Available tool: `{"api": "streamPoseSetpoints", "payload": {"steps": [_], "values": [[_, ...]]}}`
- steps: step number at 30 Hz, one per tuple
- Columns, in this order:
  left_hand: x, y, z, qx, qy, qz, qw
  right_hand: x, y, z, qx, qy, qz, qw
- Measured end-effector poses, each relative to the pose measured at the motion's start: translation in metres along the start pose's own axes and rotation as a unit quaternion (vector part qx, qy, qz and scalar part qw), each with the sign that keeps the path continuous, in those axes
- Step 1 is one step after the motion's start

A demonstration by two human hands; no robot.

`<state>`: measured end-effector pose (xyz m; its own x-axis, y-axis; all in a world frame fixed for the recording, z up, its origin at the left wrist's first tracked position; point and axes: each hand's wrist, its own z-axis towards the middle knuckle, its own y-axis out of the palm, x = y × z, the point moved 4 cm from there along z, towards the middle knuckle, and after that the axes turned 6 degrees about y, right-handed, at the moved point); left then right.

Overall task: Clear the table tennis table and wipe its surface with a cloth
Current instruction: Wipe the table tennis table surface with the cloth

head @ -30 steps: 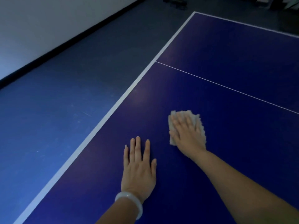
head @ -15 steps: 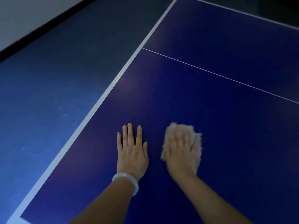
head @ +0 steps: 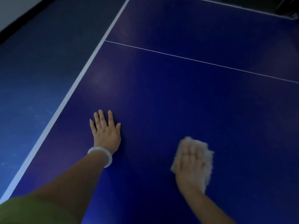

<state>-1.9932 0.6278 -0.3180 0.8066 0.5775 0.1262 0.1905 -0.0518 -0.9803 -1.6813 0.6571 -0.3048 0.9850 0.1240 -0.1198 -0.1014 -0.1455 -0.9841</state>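
The dark blue table tennis table (head: 178, 94) fills most of the view, with a thin white centre line and a white strip along its left edge. My left hand (head: 106, 131) lies flat on the surface, fingers spread, a pale bangle on the wrist. My right hand (head: 189, 165) presses flat on a pale fluffy cloth (head: 207, 160) against the table, to the right of and nearer than the left hand. The right hand and the cloth are blurred by motion. The cloth shows around the fingers and along the hand's right side.
The blue floor (head: 32, 78) runs along the table's left edge, bounded by a white wall with a dark skirting at the top left. The table's far edge (head: 242, 7) shows at the top right, with dark objects beyond it. A green sleeve (head: 24, 210) fills the bottom left corner.
My right hand has slid the cloth towards me and then to the right, away from the left hand. The left hand has stayed flat on the table.
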Motion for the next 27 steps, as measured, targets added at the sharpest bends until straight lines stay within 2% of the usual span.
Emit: {"api": "streamPoseSetpoints", "payload": {"steps": [2, 4, 6, 8, 11, 14, 16, 17, 19, 20, 22, 24, 25, 27], "values": [[0.021, -0.003, -0.010, 0.005, -0.001, -0.027, 1.000, 0.000, 0.010, -0.023, -0.022, -0.162, -0.034, 0.986], [0.064, -0.004, -0.039, 0.042, 0.066, -0.036, 0.996, 0.026, 0.003, -0.024, -0.044, -0.181, -0.059, 0.981], [0.113, 0.007, -0.088, 0.053, 0.172, -0.041, 0.983, 0.069, -0.003, -0.017, -0.040, -0.120, -0.066, 0.990], [0.147, 0.026, -0.136, 0.020, 0.238, -0.045, 0.970, 0.122, -0.006, -0.012, -0.035, 0.000, -0.039, 0.999], [0.162, 0.045, -0.168, -0.036, 0.236, -0.006, 0.971, 0.188, -0.020, -0.014, -0.015, 0.189, 0.051, 0.980], [0.166, 0.049, -0.168, -0.057, 0.241, 0.031, 0.968, 0.188, -0.023, -0.031, -0.033, 0.291, 0.074, 0.953], [0.166, 0.048, -0.167, -0.068, 0.244, 0.045, 0.966, 0.156, -0.013, -0.050, -0.031, 0.268, 0.034, 0.962], [0.165, 0.048, -0.166, -0.072, 0.244, 0.047, 0.966, 0.133, -0.009, -0.064, -0.027, 0.214, 0.007, 0.976], [0.163, 0.049, -0.165, -0.083, 0.242, 0.050, 0.965, 0.097, 0.002, -0.097, -0.026, 0.044, -0.034, 0.998], [0.163, 0.050, -0.164, -0.089, 0.240, 0.050, 0.966, 0.092, 0.009, -0.113, -0.038, -0.040, -0.040, 0.998], [0.163, 0.051, -0.160, -0.102, 0.234, 0.038, 0.966, 0.112, 0.011, -0.133, -0.063, -0.138, -0.053, 0.987], [0.163, 0.052, -0.158, -0.113, 0.229, 0.029, 0.966, 0.161, 0.007, -0.139, -0.048, -0.139, -0.091, 0.985], [0.164, 0.051, -0.158, -0.116, 0.228, 0.028, 0.966, 0.191, 0.003, -0.138, -0.038, -0.096, -0.107, 0.989], [0.165, 0.050, -0.158, -0.120, 0.225, 0.033, 0.966, 0.250, -0.008, -0.137, -0.024, 0.055, -0.087, 0.994]]}}
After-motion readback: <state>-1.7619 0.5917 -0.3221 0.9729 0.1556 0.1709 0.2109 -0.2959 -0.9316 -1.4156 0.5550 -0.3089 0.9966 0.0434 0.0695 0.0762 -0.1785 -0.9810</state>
